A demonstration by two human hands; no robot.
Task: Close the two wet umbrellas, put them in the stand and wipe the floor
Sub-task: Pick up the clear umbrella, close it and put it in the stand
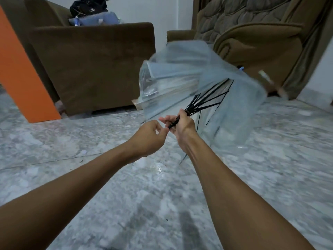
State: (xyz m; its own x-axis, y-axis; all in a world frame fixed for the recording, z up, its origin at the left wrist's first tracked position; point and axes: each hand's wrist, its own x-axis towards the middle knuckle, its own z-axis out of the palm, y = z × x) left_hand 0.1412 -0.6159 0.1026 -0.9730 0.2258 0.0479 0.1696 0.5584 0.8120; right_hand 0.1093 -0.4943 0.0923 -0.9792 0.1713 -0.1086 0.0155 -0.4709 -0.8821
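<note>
Fingers [168, 120] of right hand [184, 128] curl round umbrella [180, 73].

My feed shows a mottled grey stone floor [126, 192]. A boxy brown fabric armchair [100, 65] and a tufted brown fabric seat [252, 37] flank a plain white wall [171, 11].

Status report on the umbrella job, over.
Right hand grips clear umbrella by its black shaft. Left hand at shaft end, grip unclear. Canopy partly folded. Wet patch on floor.
</note>
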